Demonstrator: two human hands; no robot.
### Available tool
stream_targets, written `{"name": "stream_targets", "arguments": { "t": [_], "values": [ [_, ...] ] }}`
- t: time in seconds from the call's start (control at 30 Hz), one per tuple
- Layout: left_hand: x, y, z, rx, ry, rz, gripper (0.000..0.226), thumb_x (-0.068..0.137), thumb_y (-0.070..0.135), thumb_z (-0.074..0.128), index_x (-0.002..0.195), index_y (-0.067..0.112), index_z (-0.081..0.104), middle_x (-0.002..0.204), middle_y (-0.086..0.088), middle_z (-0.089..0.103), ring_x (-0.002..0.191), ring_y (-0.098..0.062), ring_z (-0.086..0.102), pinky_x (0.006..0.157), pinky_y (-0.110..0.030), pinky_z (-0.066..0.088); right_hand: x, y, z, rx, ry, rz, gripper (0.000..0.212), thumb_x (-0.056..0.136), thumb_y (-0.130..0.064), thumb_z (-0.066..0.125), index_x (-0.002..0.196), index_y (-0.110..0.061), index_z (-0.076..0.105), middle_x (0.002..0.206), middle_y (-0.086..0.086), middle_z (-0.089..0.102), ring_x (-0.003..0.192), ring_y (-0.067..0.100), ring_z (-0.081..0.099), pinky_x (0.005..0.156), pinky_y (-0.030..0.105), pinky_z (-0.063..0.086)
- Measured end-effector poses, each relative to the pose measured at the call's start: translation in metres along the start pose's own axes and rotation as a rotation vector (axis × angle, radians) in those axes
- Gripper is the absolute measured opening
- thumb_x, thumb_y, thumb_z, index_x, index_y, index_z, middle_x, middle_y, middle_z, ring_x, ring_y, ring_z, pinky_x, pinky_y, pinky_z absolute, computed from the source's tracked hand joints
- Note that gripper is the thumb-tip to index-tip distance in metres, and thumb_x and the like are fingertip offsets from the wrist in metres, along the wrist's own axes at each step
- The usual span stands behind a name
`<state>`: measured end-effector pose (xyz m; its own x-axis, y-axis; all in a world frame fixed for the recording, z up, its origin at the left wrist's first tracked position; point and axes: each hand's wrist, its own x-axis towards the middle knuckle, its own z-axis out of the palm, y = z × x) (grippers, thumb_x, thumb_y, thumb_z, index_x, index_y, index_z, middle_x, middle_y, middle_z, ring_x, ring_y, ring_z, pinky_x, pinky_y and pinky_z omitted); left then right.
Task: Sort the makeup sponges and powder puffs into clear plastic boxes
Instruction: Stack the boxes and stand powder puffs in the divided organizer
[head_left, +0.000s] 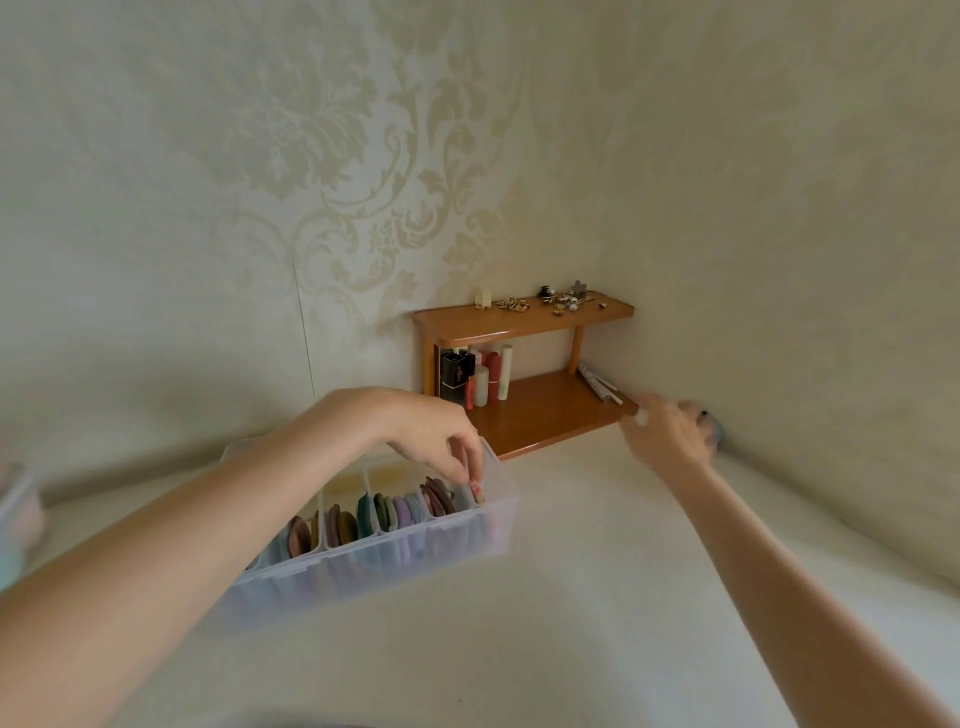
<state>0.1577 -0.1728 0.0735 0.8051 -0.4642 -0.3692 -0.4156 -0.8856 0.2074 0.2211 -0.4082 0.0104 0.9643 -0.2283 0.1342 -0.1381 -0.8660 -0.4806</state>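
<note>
Fingers (462, 467) of the left hand (431, 436) curl down into the 3 o'clock end of the clear box (363, 551), and they seem to pinch a small reddish piece (477, 491) at its last compartment, though the grip is partly hidden. The puffs (395, 512) stand on edge in rows between dividers, packed close, so a push at that end could tip the neighbours flat or wedge the piece on a divider rather than seat it. The right hand (667, 434) reaches away toward 2 o'clock, near the wall and the low edge of the wooden shelf (535, 415); it is blurred, and I cannot tell whether its grip is spread or closed on the bluish thing (716, 431) just beyond it. With both arms busy and the eyes split, nothing steadies the box on the pale tabletop (571, 597), so it may skid toward 9 o'clock under the left hand's pressure. The right arm passing close to the shelf could also knock the white sticks (600, 387) lying at its corner.
</note>
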Motion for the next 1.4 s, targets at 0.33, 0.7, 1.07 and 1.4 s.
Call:
{"name": "stream_targets", "arguments": {
  "t": [0.33,0.7,1.07,1.4],
  "values": [
    [-0.002,-0.004,0.003,-0.034,0.026,0.006,0.027,0.093,0.02,0.054,0.117,0.014,0.064,0.119,0.0,0.063,0.078,0.007,0.05,0.072,-0.007,0.038,0.029,0.036,0.015,0.186,0.099,0.214,0.04,0.096,-0.025,0.039,0.122,0.002,0.053,0.132,0.025,0.047,0.122,0.039,0.042,0.1,0.04,0.035],
    [-0.006,-0.006,0.011,-0.055,0.117,-0.006,0.025,0.092,0.021,0.055,0.112,0.015,0.068,0.117,0.003,0.065,0.079,0.004,0.049,0.074,-0.007,0.036,-0.082,-0.084,-0.012,0.316,-0.145,-0.644,0.019,0.084,-0.009,0.062,0.088,-0.016,0.046,0.071,-0.01,0.047,0.06,0.002,0.045,0.05,0.009,0.04],
    [-0.012,-0.007,0.02,-0.074,0.16,-0.019,0.025,0.092,0.026,0.056,0.113,0.021,0.067,0.116,0.005,0.066,0.101,-0.013,0.057,0.092,-0.029,0.044,-0.092,-0.07,0.024,-0.101,-0.238,-0.699,0.031,0.095,-0.035,0.047,0.109,-0.018,0.07,0.122,0.002,0.045,0.11,0.019,0.033,0.085,0.023,0.028],
    [-0.068,-0.05,0.022,-0.198,0.56,-0.311,0.026,0.094,0.026,0.051,0.116,0.019,0.061,0.12,0.0,0.06,0.099,-0.01,0.054,0.086,-0.023,0.042,-0.046,-0.112,0.007,0.522,-0.522,-0.163,0.035,0.095,-0.026,0.049,0.119,-0.001,0.057,0.119,0.02,0.063,0.11,0.035,0.06,0.098,0.043,0.048]
  ]
}}
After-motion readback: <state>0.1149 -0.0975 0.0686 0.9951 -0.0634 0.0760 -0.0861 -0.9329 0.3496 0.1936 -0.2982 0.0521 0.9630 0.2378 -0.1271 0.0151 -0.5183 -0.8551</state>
